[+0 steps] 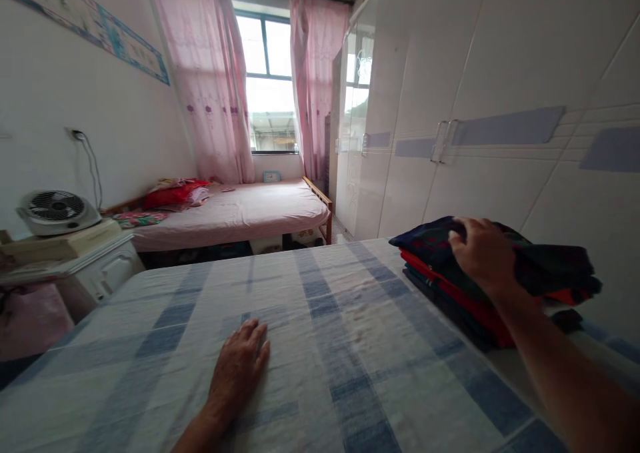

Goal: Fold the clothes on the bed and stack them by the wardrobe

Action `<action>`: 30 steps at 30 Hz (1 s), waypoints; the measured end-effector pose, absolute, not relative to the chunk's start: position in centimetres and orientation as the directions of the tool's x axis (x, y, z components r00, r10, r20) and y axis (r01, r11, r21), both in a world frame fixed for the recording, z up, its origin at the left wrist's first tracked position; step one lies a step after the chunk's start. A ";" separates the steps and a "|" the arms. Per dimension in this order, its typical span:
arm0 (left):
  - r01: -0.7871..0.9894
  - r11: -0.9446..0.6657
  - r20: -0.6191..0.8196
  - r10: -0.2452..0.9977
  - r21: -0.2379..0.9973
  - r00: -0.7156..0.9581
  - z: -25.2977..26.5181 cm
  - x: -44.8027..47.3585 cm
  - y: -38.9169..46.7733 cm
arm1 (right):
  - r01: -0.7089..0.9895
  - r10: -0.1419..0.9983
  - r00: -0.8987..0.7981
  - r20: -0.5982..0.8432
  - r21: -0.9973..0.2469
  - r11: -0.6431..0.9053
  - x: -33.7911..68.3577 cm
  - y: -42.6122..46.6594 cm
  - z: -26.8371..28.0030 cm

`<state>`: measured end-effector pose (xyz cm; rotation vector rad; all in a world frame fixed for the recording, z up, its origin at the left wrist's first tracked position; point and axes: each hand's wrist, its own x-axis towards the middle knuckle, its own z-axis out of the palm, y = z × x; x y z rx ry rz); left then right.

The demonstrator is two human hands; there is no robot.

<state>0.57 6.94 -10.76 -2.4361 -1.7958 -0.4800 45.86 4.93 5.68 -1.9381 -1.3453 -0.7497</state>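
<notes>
My left hand (243,353) lies flat on the blue and white checked bed sheet (280,293), fingers stretched out and nothing in them. At the right side of the bed is a stack of folded clothes (450,293), with dark and red layers. My right hand (483,253) rests on the dark patterned garment (425,236) on top, its thumb and fingers apart. The fingertips lie over the cloth's far side, and their ends are partly hidden.
White wardrobe doors (425,93) line the right. A second bed (260,206) with pink bedding stands under the curtained window (270,86). To the left, a small fan (57,209) sits on a white cabinet (113,266). A pink bag (35,319) is below it.
</notes>
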 end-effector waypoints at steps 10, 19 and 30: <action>0.935 -0.314 0.345 0.907 0.167 0.243 -11.1 0.6 6.5 | 0.902 0.609 0.414 0.677 -0.212 -0.377 52.5 5.2 -0.3; 0.751 -0.531 0.595 0.769 0.393 0.232 -10.4 2.1 5.3 | 0.610 0.857 0.169 0.488 -0.734 0.298 34.8 3.6 1.9; 0.434 -0.659 0.627 0.742 0.614 0.239 -9.7 3.0 3.4 | 0.330 0.863 -0.319 0.391 -0.808 0.488 21.5 -0.3 -0.4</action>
